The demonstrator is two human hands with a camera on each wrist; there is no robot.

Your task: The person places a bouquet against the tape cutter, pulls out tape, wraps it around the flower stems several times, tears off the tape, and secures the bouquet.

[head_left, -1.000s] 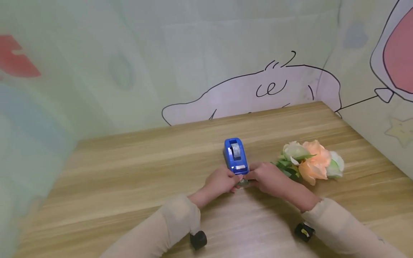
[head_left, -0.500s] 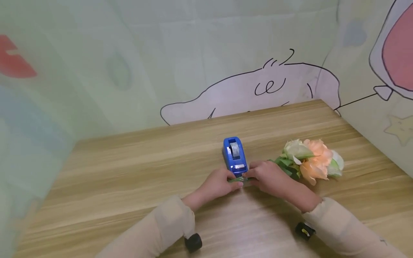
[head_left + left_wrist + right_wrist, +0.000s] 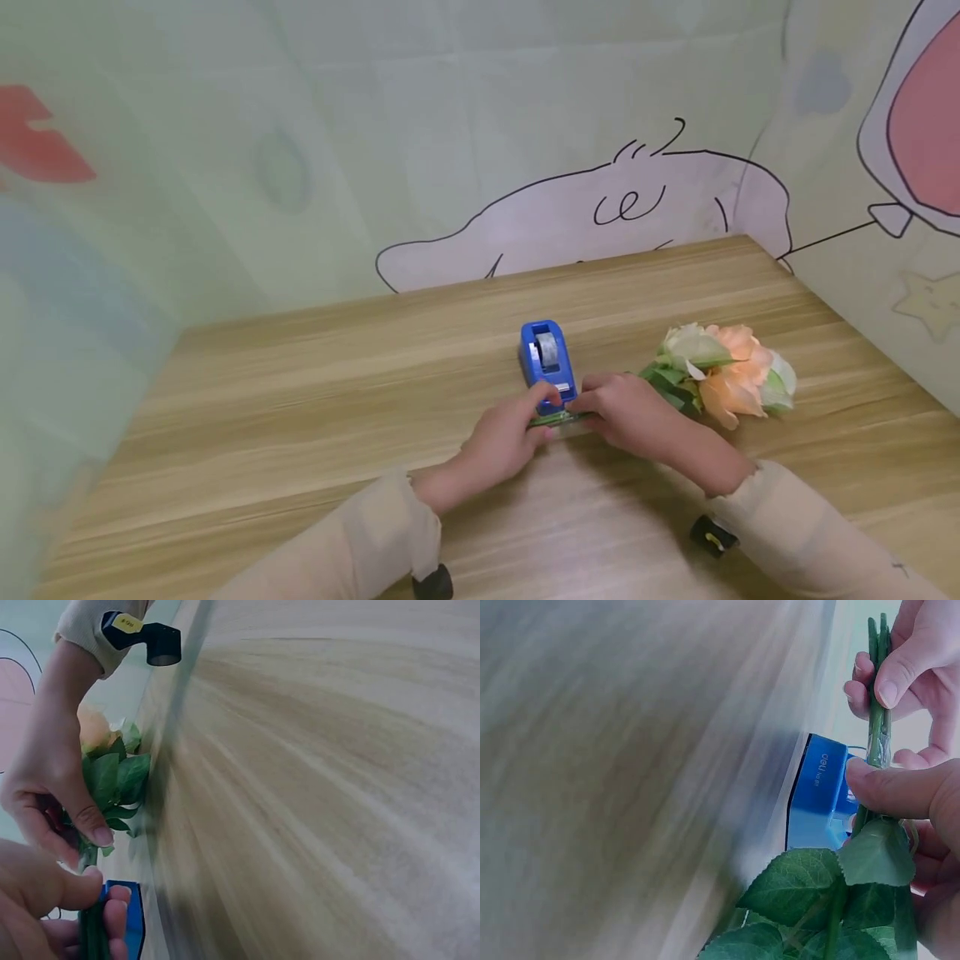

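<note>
A bunch of artificial flowers [image 3: 731, 375], peach and whitish with green leaves [image 3: 791, 885], lies sideways above the table with its blooms to the right. My right hand [image 3: 630, 412] grips its green stems just below the leaves. Farther toward the cut ends, my left hand [image 3: 498, 437] pinches the stems [image 3: 877, 690] between thumb and fingers. Clear tape [image 3: 881, 746] shows on the stems between the two hands. Right behind the hands stands a blue tape dispenser [image 3: 534, 367] with a roll of tape [image 3: 547, 350]. The left fingertips partly cover its front end in the head view.
The wood-grain table [image 3: 315, 400] extends on both sides of the hands. A printed fabric backdrop [image 3: 315, 150] borders its back and sides. Black wrist cameras [image 3: 712, 535] hang below the sleeves.
My left hand has drawn slightly back to the left, its fingers spreading apart around the stems, uncovering more of the green stems. The right hand and the dispenser stay nearly in place.
</note>
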